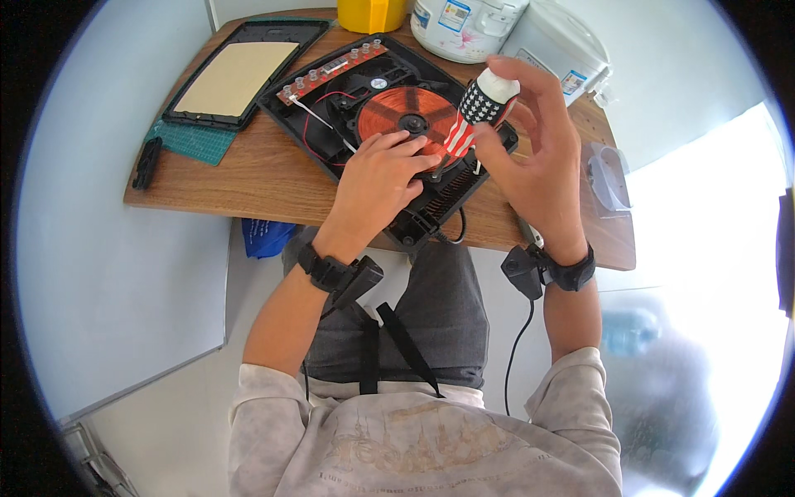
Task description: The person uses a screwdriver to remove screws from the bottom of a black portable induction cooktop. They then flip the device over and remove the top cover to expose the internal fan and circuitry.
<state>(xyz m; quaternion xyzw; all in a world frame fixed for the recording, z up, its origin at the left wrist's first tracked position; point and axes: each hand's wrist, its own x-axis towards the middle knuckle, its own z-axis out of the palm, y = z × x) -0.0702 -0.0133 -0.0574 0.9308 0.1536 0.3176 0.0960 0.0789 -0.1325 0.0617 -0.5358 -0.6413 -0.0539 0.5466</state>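
In front of me an opened induction cooker base lies aslant on the table, its copper coil exposed. My left hand rests on the coil's near part, fingers stretched toward the screwdriver's lower end. A stubby screwdriver with a white top and a stars-and-stripes body stands tilted over the coil's right edge. My right hand grips it, thumb on the near side and fingers round the top. Its tip points down near a dark coil arm; what it touches is hard to make out.
The cooker's framed top panel lies at the left on a green cutting mat. A small black part sits by the left edge. Behind stand a yellow container and two white appliances. A clear plastic piece lies right.
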